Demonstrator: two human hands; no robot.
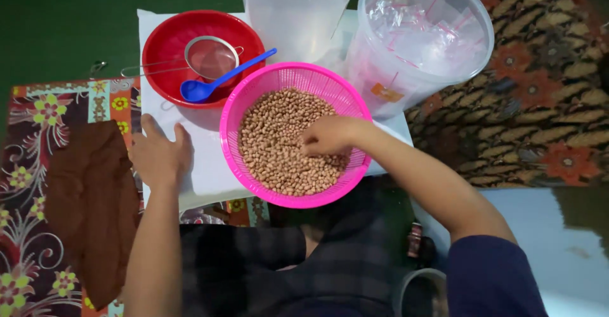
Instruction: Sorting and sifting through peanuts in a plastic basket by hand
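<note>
A pink plastic colander full of peanuts sits on a white sheet in front of me. My right hand rests inside it with fingers curled down onto the peanuts at the right side; whether it holds any is hidden. My left hand lies flat, fingers spread, on the white sheet just left of the colander.
Behind the colander is a red bowl holding a small metal sieve and a blue plastic spoon. Two clear plastic tubs stand at the back, the right one holding small plastic bags. A brown cloth lies left.
</note>
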